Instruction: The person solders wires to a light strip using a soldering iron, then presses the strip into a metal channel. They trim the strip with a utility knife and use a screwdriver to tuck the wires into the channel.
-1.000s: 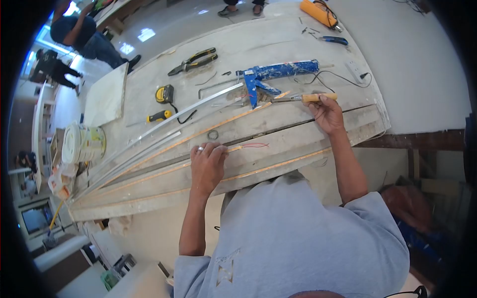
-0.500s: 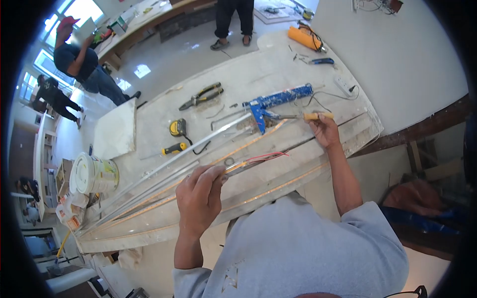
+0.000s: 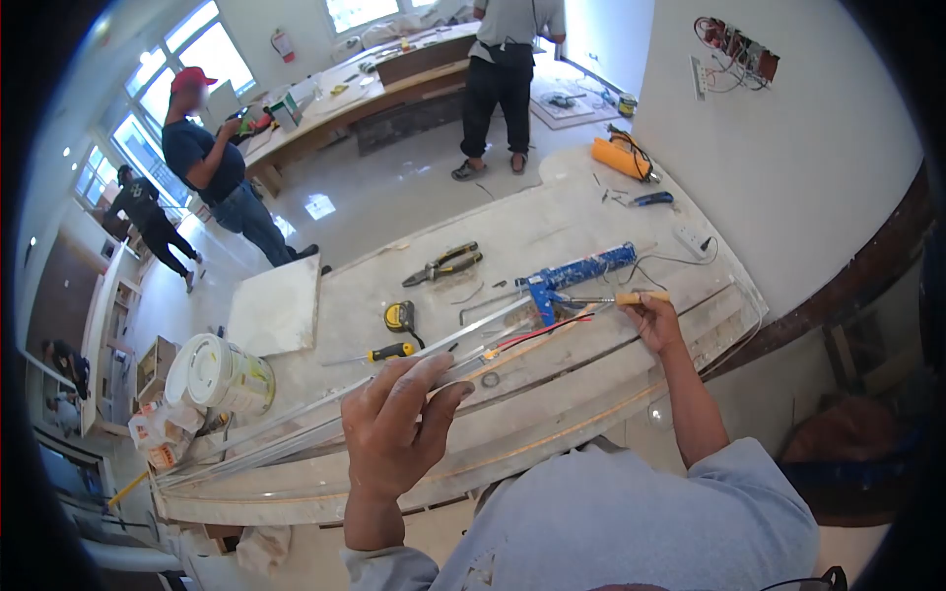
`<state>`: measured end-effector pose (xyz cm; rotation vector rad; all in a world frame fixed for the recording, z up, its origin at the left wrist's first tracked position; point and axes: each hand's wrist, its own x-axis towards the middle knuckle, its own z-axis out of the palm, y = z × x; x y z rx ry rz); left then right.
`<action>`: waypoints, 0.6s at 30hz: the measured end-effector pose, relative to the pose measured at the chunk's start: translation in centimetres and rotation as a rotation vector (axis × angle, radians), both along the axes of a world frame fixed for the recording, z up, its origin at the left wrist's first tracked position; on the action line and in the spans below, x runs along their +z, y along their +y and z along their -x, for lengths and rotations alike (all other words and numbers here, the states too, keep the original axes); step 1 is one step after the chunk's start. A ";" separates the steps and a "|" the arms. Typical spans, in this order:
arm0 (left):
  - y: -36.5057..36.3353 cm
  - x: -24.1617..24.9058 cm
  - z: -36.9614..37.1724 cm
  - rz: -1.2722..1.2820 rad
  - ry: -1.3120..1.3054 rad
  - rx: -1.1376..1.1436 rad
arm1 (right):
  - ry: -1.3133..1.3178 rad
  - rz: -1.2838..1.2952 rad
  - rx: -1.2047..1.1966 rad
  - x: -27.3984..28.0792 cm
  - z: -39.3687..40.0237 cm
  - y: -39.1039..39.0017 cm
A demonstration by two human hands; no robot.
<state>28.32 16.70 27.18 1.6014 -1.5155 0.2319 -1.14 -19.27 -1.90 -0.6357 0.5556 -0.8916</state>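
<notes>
My right hand [image 3: 658, 321] is closed around the wooden handle of a soldering iron [image 3: 642, 296], its metal shaft pointing left toward the blue caulking gun [image 3: 583, 270]. Thumb and fingers of my left hand [image 3: 392, 424] close on an LED strip [image 3: 485, 359] near its end. From that end, red and black wires [image 3: 542, 333] run right, passing close below the caulking gun's handle and the iron's shaft. Aluminium channels [image 3: 335, 402] lie lengthwise on the worktable [image 3: 414, 261] behind my left hand. A second strip [image 3: 532, 440] stretches along the front edge.
Pliers [image 3: 441, 264], a tape measure [image 3: 399, 316], a screwdriver [image 3: 392, 352] and a utility knife [image 3: 651, 199] lie on the worktable. A white bucket [image 3: 232, 372] stands left; an orange tool [image 3: 623, 158] and power strip [image 3: 693, 237] are right. Several people stand beyond.
The view has tilted up, showing more of the room. My left hand has brought the strip and its wires farther over the table, closer to the caulking gun and soldering iron.
</notes>
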 end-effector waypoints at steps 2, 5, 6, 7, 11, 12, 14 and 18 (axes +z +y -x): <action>0.1 0.2 -0.1 0.036 -0.031 0.006 | -0.013 -0.018 0.024 0.0 0.0 -0.1; 0.3 0.9 -0.1 0.062 -0.078 0.014 | -0.010 -0.028 0.014 -0.3 0.0 -0.3; 0.4 1.0 -0.1 0.049 -0.085 0.014 | -0.015 -0.025 0.021 -0.3 0.0 -0.3; 0.5 1.1 -0.2 0.037 -0.092 0.013 | -0.013 -0.022 0.029 -0.2 0.1 -0.3; 0.5 1.4 -0.4 0.061 -0.153 0.022 | -0.010 -0.018 0.027 -0.6 0.1 -0.5; 0.6 1.4 -0.3 0.044 -0.162 0.038 | -0.016 -0.016 0.030 -0.5 0.0 -0.5; 0.5 1.7 -0.3 0.027 -0.175 0.054 | -0.003 -0.016 0.023 -0.3 0.0 -0.3; 0.2 2.5 0.0 0.025 -0.172 0.048 | -0.003 -0.032 0.000 -0.1 -0.2 0.1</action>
